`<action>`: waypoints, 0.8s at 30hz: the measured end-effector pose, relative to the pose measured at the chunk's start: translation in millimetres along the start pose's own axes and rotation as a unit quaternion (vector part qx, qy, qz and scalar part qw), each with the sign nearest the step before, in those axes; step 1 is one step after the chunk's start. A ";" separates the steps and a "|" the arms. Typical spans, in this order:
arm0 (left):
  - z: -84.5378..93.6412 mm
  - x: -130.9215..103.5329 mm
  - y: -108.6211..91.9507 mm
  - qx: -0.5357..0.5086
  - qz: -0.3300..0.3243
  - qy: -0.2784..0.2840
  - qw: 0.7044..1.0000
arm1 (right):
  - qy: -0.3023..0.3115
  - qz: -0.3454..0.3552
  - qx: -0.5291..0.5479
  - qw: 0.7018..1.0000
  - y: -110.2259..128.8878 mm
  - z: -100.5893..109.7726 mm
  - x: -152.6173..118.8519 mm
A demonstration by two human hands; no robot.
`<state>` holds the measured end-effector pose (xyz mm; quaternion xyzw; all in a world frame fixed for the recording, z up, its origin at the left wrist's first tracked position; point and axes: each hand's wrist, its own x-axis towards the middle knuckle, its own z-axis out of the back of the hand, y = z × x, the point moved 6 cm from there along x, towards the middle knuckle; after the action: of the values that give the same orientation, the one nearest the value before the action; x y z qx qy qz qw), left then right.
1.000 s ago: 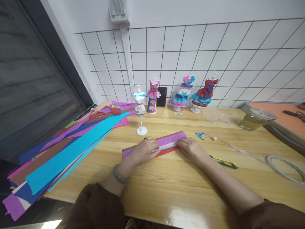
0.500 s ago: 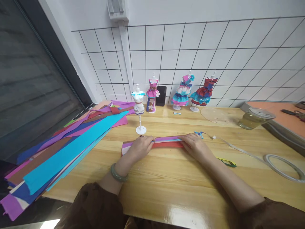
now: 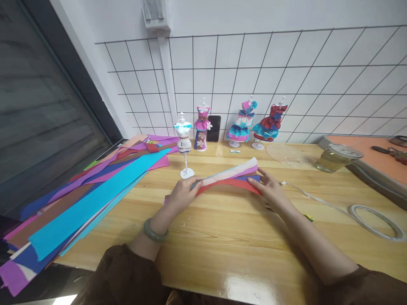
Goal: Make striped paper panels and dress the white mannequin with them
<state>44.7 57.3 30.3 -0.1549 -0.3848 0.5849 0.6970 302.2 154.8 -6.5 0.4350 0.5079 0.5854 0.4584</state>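
Between my hands is a stack of crepe paper strips (image 3: pixel 227 182) in red, blue, brown, purple and white. My left hand (image 3: pixel 184 195) pinches the stack near its left end, low over the table. At the other end my right hand (image 3: pixel 270 188) grips the blue, brown and red layers between thumb and fingers. The white and purple layers fan upward there, with their right end loose. Just behind my left hand stands a small white mannequin (image 3: pixel 184 140) on a round base, with a blue strip round its chest.
Long crepe paper strips (image 3: pixel 104 199) are heaped at left. Three dressed mannequins (image 3: pixel 243 123) and a phone (image 3: pixel 214 128) stand by the tiled wall. On the right are a tape roll (image 3: pixel 377 223), a cup of liquid (image 3: pixel 337 159) and an orange-topped tray (image 3: pixel 365 148).
The right end of the strips has risen from the table and its layers have fanned apart. My right hand has turned from lying over the stack to gripping its end.
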 end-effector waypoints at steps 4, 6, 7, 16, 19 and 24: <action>0.1 -0.8 -3.1 -0.057 0.016 -0.018 0.998 | 0.092 -0.136 0.172 0.971 -8.0 -26.1 -12.5; -0.8 -0.8 -2.6 -0.089 0.022 -0.019 0.996 | 0.093 -0.154 0.198 0.964 -9.1 -29.6 -15.1; -1.1 -0.6 -1.4 -0.110 0.028 -0.020 0.993 | 0.086 -0.147 0.198 0.965 -8.2 -28.8 -15.0; -3.1 2.7 7.0 -0.282 0.098 -0.006 0.954 | 0.069 -0.090 0.145 0.983 3.3 -10.2 -7.4; -3.1 2.8 7.4 -0.295 0.120 -0.012 0.948 | 0.068 -0.098 0.183 0.976 0.5 -12.2 -7.6; -15.2 0.0 6.0 -0.301 0.136 -0.020 0.944 | 0.132 -0.153 0.265 0.943 -1.6 -45.5 -24.8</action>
<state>51.4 62.5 16.3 -0.3968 -0.5320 0.5341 0.5237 262.9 121.6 -14.0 0.3768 0.7613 0.4046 0.3389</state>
